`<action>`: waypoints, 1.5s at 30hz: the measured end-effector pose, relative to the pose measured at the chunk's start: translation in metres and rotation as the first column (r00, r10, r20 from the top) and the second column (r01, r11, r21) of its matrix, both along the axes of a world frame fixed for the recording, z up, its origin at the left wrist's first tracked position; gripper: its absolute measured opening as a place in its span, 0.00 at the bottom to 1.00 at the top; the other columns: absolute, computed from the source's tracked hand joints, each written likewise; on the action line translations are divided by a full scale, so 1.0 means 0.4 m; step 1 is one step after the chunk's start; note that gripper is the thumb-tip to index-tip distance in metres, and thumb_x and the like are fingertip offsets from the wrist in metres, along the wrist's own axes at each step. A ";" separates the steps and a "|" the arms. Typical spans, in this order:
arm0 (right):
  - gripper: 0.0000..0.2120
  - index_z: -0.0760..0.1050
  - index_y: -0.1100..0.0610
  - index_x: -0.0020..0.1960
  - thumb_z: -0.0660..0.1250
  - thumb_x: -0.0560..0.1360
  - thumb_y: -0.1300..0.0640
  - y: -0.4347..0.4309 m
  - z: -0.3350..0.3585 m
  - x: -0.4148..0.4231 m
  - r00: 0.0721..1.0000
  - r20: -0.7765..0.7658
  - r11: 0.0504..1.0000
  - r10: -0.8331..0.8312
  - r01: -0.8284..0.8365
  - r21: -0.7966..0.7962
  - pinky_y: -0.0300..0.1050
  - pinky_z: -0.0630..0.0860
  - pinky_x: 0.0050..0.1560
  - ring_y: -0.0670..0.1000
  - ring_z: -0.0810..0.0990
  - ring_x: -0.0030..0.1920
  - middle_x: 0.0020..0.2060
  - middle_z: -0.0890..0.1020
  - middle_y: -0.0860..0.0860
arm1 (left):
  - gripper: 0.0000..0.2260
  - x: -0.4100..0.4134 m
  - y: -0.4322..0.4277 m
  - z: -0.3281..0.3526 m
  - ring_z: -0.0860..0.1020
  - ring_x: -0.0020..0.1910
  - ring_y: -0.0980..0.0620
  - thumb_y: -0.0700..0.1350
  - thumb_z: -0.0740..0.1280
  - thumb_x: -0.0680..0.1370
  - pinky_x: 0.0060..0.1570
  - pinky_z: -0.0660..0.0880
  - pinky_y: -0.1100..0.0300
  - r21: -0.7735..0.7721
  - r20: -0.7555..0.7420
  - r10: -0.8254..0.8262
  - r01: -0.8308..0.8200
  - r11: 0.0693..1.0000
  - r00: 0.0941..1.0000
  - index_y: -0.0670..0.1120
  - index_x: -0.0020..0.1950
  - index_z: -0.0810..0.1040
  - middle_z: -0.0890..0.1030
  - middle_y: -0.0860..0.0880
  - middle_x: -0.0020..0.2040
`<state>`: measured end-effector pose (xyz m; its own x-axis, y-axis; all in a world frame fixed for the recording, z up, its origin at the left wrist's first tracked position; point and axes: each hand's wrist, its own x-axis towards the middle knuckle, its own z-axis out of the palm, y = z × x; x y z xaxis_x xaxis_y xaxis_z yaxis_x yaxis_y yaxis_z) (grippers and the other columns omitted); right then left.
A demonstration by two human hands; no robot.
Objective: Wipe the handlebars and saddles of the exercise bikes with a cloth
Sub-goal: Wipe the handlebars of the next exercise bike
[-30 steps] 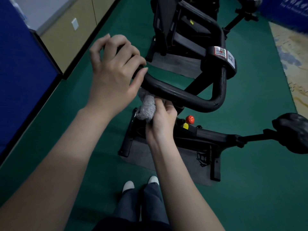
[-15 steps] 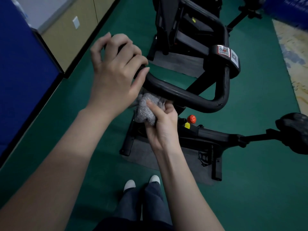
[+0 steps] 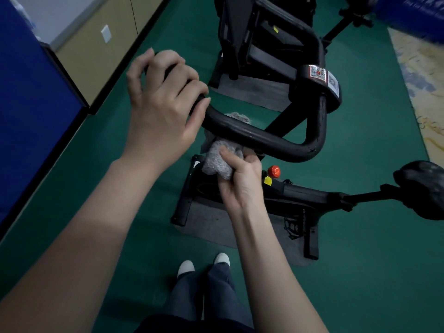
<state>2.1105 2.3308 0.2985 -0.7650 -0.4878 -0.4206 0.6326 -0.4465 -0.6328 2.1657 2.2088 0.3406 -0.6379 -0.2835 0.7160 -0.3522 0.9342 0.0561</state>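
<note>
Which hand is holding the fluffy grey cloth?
The right hand grips the cloth, bunched just below the black handlebar. The left hand has no cloth; its fingers curl over the handlebar's end.

left hand [image 3: 163, 109] on handlebar [image 3: 264, 138], right hand [image 3: 240, 181] gripping cloth [image 3: 217, 159]

Left hand [image 3: 163, 104] was raised and forward, back to camera, fingers curled over the bar [image 3: 264, 138], thumb apart at left. Right hand [image 3: 240, 181] was lower, just under the bar, thumb and curled fingers gripping the cloth [image 3: 217, 162]. Both forearms were bare and reached forward.
</note>
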 end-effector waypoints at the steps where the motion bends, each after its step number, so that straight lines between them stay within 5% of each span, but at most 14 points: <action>1: 0.12 0.71 0.63 0.49 0.61 0.72 0.77 0.015 -0.001 -0.008 1.000 -0.004 1.000 -0.005 0.005 -0.008 0.44 0.81 0.41 0.51 0.84 0.36 0.35 0.83 0.55 | 0.13 -0.002 0.005 0.000 0.67 0.63 0.47 0.48 0.58 0.82 0.67 0.56 0.49 -0.005 0.005 0.012 -0.012 1.000 1.000 0.43 0.50 0.79 0.79 0.47 0.51; 6: 0.14 0.72 0.62 0.51 0.59 0.72 0.77 0.109 -0.014 -0.053 0.989 0.004 0.989 -0.149 0.149 -0.023 0.52 0.77 0.56 0.53 0.83 0.42 0.44 0.81 0.58 | 0.15 -0.018 0.031 0.001 0.71 0.65 0.44 0.50 0.59 0.82 0.71 0.53 0.45 -0.007 -0.010 0.057 -0.057 0.998 0.998 0.43 0.50 0.81 0.80 0.47 0.51; 8: 0.15 0.72 0.63 0.54 0.59 0.72 0.77 0.109 -0.016 -0.052 0.990 -0.006 0.989 -0.144 0.144 -0.032 0.50 0.78 0.54 0.54 0.82 0.44 0.45 0.81 0.58 | 0.14 -0.031 0.050 -0.006 0.72 0.64 0.45 0.50 0.59 0.81 0.71 0.50 0.46 -0.020 -0.006 -0.003 0.003 1.000 1.000 0.42 0.51 0.81 0.81 0.47 0.51; 12: 0.11 0.71 0.61 0.46 0.61 0.73 0.76 0.080 -0.009 -0.036 1.000 -0.021 1.000 -0.018 0.018 -0.002 0.43 0.81 0.42 0.51 0.83 0.38 0.37 0.83 0.55 | 0.14 -0.049 0.082 -0.027 0.75 0.60 0.45 0.49 0.58 0.82 0.72 0.46 0.49 0.000 0.079 -0.040 0.040 0.999 0.996 0.42 0.53 0.81 0.82 0.47 0.49; 16: 0.12 0.72 0.61 0.44 0.60 0.71 0.77 0.129 -0.009 -0.059 0.996 -0.034 0.996 -0.084 0.084 -0.009 0.45 0.82 0.45 0.52 0.84 0.40 0.37 0.84 0.54 | 0.14 -0.047 0.068 -0.036 0.76 0.56 0.46 0.48 0.57 0.82 0.71 0.47 0.52 -0.042 0.135 -0.006 0.012 0.999 0.991 0.43 0.51 0.80 0.81 0.48 0.47; 19: 0.16 0.74 0.64 0.56 0.58 0.73 0.77 0.162 -0.010 -0.076 0.983 -0.007 0.982 -0.185 0.184 -0.029 0.46 0.81 0.51 0.52 0.84 0.44 0.44 0.84 0.56 | 0.14 -0.045 0.060 -0.036 0.76 0.54 0.46 0.48 0.57 0.82 0.71 0.48 0.53 -0.066 0.152 -0.008 0.018 0.998 0.988 0.44 0.49 0.80 0.81 0.49 0.45; 25: 0.12 0.73 0.66 0.54 0.61 0.72 0.74 0.137 -0.003 -0.054 1.000 0.004 0.999 -0.031 0.031 0.039 0.46 0.81 0.49 0.55 0.83 0.44 0.45 0.82 0.60 | 0.14 -0.047 0.061 -0.036 0.75 0.53 0.46 0.48 0.57 0.82 0.70 0.48 0.54 -0.049 0.143 -0.012 0.019 0.999 0.990 0.45 0.47 0.80 0.81 0.49 0.44; 30: 0.14 0.75 0.65 0.55 0.59 0.73 0.76 0.184 -0.001 -0.076 0.980 0.001 0.980 -0.198 0.198 0.028 0.44 0.81 0.45 0.52 0.84 0.42 0.42 0.84 0.56 | 0.13 -0.045 0.058 -0.036 0.76 0.53 0.47 0.47 0.58 0.82 0.70 0.48 0.54 -0.045 0.137 -0.018 0.024 0.999 0.990 0.45 0.47 0.80 0.81 0.50 0.44; 35: 0.14 0.73 0.65 0.57 0.60 0.74 0.74 0.176 0.005 -0.059 0.996 -0.026 0.992 -0.080 0.082 0.096 0.41 0.80 0.40 0.51 0.84 0.42 0.43 0.84 0.56 | 0.12 -0.045 0.057 -0.037 0.77 0.53 0.47 0.47 0.59 0.81 0.70 0.47 0.55 -0.043 0.142 -0.018 0.024 0.999 0.990 0.45 0.47 0.80 0.81 0.50 0.44; 37: 0.16 0.73 0.66 0.59 0.60 0.73 0.75 0.196 0.009 -0.069 0.987 -0.052 0.975 -0.151 0.157 0.155 0.41 0.80 0.42 0.51 0.84 0.43 0.46 0.83 0.58 | 0.13 -0.046 0.057 -0.038 0.77 0.52 0.47 0.47 0.58 0.81 0.70 0.48 0.55 -0.045 0.138 -0.016 0.022 0.999 0.990 0.45 0.46 0.80 0.81 0.50 0.43; 39: 0.18 0.70 0.66 0.62 0.61 0.74 0.75 0.223 0.006 -0.081 0.939 -0.127 0.908 -0.320 0.342 0.242 0.44 0.80 0.49 0.53 0.83 0.48 0.52 0.81 0.59 | 0.13 -0.047 0.057 -0.039 0.77 0.52 0.46 0.47 0.58 0.82 0.70 0.48 0.55 -0.040 0.134 -0.018 0.023 0.999 0.991 0.45 0.46 0.80 0.80 0.50 0.43; 41: 0.19 0.68 0.61 0.62 0.63 0.74 0.73 0.243 0.015 -0.089 0.838 -0.366 0.750 -0.405 0.534 0.391 0.47 0.76 0.60 0.52 0.80 0.57 0.58 0.79 0.58 | 0.13 -0.047 0.058 -0.038 0.77 0.52 0.47 0.47 0.58 0.82 0.70 0.48 0.55 -0.036 0.135 -0.018 0.023 0.999 0.991 0.45 0.46 0.80 0.80 0.50 0.43; 43: 0.16 0.71 0.58 0.59 0.66 0.74 0.69 0.252 0.036 -0.095 0.685 -0.691 0.565 -0.232 0.673 0.477 0.44 0.74 0.62 0.46 0.79 0.56 0.55 0.79 0.53 | 0.13 -0.046 0.057 -0.038 0.77 0.52 0.47 0.47 0.58 0.82 0.70 0.47 0.55 -0.036 0.143 -0.019 0.024 0.999 0.990 0.45 0.46 0.80 0.80 0.50 0.43; 45: 0.14 0.76 0.59 0.58 0.66 0.73 0.68 0.248 0.065 -0.109 0.525 -0.849 0.507 0.069 0.714 0.482 0.41 0.73 0.62 0.45 0.78 0.58 0.55 0.80 0.52 | 0.14 -0.044 0.056 -0.036 0.77 0.53 0.47 0.48 0.57 0.82 0.70 0.47 0.55 -0.040 0.156 -0.021 0.028 0.999 0.988 0.45 0.47 0.80 0.80 0.50 0.44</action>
